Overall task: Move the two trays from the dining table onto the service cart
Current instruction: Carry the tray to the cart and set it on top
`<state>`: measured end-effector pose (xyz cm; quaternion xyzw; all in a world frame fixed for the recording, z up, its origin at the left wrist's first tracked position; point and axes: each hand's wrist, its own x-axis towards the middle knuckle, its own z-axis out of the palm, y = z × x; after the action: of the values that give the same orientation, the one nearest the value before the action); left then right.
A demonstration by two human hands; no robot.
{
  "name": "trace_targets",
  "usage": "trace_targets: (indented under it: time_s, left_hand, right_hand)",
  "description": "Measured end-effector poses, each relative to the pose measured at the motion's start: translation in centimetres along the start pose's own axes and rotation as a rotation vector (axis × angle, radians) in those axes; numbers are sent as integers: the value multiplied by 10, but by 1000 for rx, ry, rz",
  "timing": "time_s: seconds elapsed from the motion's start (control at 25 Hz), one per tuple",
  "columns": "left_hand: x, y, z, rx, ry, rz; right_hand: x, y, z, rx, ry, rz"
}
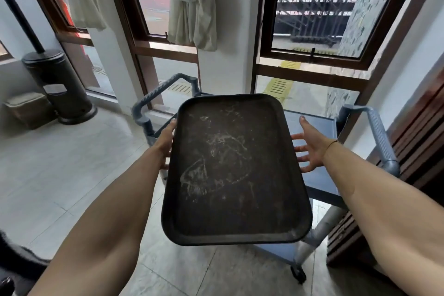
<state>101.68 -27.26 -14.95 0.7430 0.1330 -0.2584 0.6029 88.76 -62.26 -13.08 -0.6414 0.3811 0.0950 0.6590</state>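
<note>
Head view: 1 dark tray (235, 170), stained with pale streaks, is over the blue cart (314, 127), covering most of its top shelf. The left hand (167, 142) grasps the tray's left edge. The right hand (310, 144) is released, fingers spread, just beside the tray's right edge. Behind the cart are windows (319, 7).

We see a grey-blue plastic service cart (319, 182) with ribbed handles at both ends, standing on castors on the pale tiled floor (72, 170) by the windows. A dark rectangular plastic tray (230, 170), scuffed with whitish marks, sits over its flat top shelf; we can't tell if it's resting on the shelf.
</note>
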Motion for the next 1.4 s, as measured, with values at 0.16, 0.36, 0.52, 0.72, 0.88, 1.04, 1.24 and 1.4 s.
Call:
trace_targets:
  time_s: [0.16,0.36,0.52,0.72,0.88,1.04,1.24,1.4]
  left_hand:
    - [39,26,-3,-19,-39,2]
    - [103,71,-19,53,-82,12]
    - [161,110,-39,106,-111,37]
    - [227,144,-69,207,-173,35]
    - [269,158,-81,258,-208,35]
    - [302,161,-83,283,-236,7]
    - [340,151,-80,283,-235,-33]
    - [360,140,-76,273,-221,-52]
  right_hand:
    - [28,-24,11,12,29,3]
    - [76,-61,38,38,66,-1]
    - [114,-90,71,78,93,16]
    - [152,-116,112,128,120,66]
    - [176,-124,139,159,160,109]
    - [193,-123,157,180,206,151]
    - [219,-117,174,196,225,201]
    - [241,-105,186,199,248,243]
